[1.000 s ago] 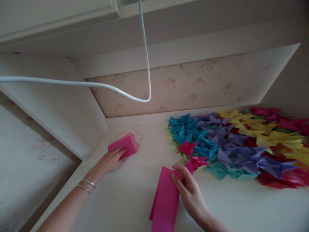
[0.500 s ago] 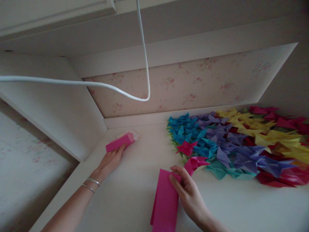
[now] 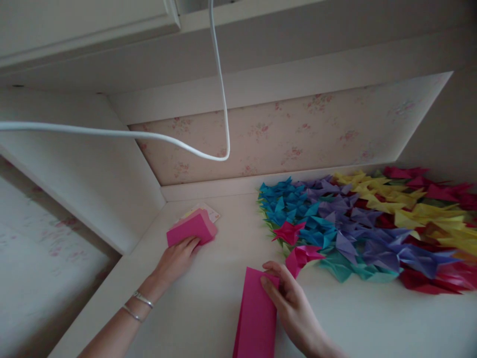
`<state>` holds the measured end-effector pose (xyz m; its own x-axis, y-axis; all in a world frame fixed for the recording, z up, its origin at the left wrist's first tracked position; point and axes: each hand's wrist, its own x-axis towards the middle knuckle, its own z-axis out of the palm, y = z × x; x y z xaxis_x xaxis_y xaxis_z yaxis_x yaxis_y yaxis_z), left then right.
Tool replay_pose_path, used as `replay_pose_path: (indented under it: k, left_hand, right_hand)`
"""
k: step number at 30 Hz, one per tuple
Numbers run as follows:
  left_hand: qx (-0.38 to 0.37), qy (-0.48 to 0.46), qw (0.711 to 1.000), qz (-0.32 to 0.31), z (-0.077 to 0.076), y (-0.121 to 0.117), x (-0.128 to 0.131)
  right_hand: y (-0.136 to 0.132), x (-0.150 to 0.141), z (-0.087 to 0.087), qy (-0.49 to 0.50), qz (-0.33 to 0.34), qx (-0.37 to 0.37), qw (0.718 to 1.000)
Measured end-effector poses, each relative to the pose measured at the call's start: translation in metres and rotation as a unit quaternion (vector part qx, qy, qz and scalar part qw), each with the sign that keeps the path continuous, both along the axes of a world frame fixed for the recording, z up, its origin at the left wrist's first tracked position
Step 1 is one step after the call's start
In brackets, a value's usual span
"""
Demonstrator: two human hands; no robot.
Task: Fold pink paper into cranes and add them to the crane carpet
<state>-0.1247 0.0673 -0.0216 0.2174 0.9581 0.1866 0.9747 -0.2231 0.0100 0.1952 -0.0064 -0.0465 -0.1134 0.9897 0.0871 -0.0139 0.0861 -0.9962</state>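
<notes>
My right hand (image 3: 292, 301) pinches a folded sheet of pink origami paper (image 3: 257, 313) along its upper right edge, thumb on top. The fold runs lengthwise, with the layers slightly apart on the left. Farther back on the left, my left hand (image 3: 179, 258), two silver bangles at its wrist, has its fingers closed on the near edge of another pink sheet (image 3: 190, 228). That sheet tilts up over a packet of paler paper (image 3: 203, 210); its underside and my left thumb are hidden. Two folded pink paper pieces (image 3: 300, 257) lie just beyond my right hand.
Many folded paper pieces in blue, purple (image 3: 346, 238), yellow (image 3: 421, 214) and red cover the right of the white desktop (image 3: 219, 278). A white cable (image 3: 179, 144) hangs in front. A shelf (image 3: 223, 54) overhangs the desk, with a side panel (image 3: 97, 169) at left.
My left hand has come slightly nearer, and the pink sheet under its fingers has shifted and tilted up from the packet. My right hand keeps hold of the folded sheet, almost unmoved.
</notes>
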Motion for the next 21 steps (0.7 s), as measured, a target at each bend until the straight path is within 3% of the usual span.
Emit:
replay_pose_path:
  k: [4, 8, 11, 14, 19, 21]
  left_hand:
    - [0.037, -0.053, 0.998, 0.011, 0.011, -0.012, 0.024]
    - [0.025, -0.155, 0.988, 0.010, 0.028, -0.046, 0.079]
    - [-0.135, -0.444, 0.886, -0.007, 0.038, -0.073, 0.124]
    - [-0.227, -0.543, 0.809, 0.000, 0.038, -0.087, 0.155]
    - [-0.234, -0.636, 0.734, -0.051, 0.024, -0.088, 0.172]
    - [-0.216, -0.629, 0.744, -0.055, 0.016, -0.091, 0.173]
  right_hand:
    - [0.001, 0.000, 0.004, 0.010, -0.007, 0.001, 1.000]
    - [0.001, -0.001, 0.003, 0.012, -0.019, 0.009, 1.000]
    - [0.002, 0.000, 0.002, 0.016, -0.067, 0.033, 0.997]
    - [0.004, 0.003, 0.004, 0.044, -0.127, 0.048, 0.990]
    - [0.010, 0.009, 0.012, 0.045, -0.191, 0.057, 0.979]
    - [0.011, 0.011, 0.014, 0.035, -0.198, 0.066, 0.977]
